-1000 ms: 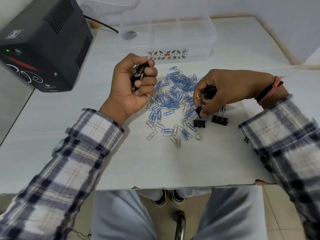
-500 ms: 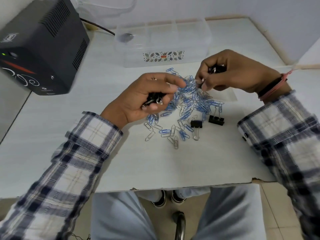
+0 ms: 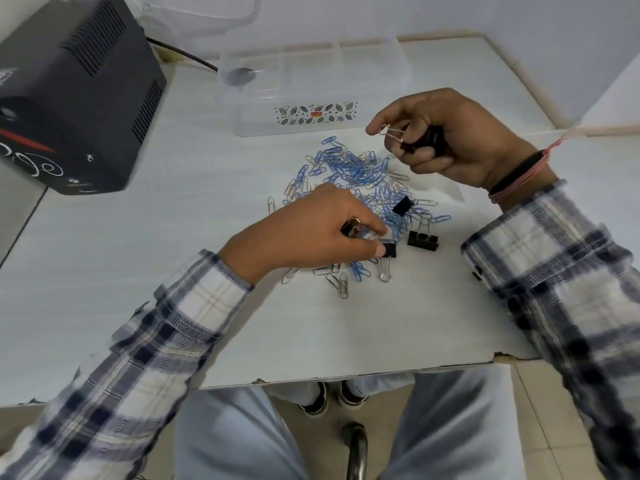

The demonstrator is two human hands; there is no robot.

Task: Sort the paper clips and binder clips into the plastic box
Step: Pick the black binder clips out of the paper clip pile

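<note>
A heap of blue and silver paper clips lies mid-table. My left hand rests low over its near edge, closed on black binder clips, its thumb touching a black binder clip on the table. Two more binder clips lie loose, one to the right and one on the heap. My right hand hovers above the heap's far right, shut on black binder clips with wire handles sticking out. The clear plastic box stands behind the heap; a dark item lies in its left compartment.
A black power unit stands at the far left with a cable running behind it. A clear plastic lid or container sits at the back. The table's front edge is near my knees; a wall corner bounds the right.
My left hand moved down and right to the heap's near edge, reaching a binder clip on the table. My right hand stayed raised at the far right, still holding binder clips.
</note>
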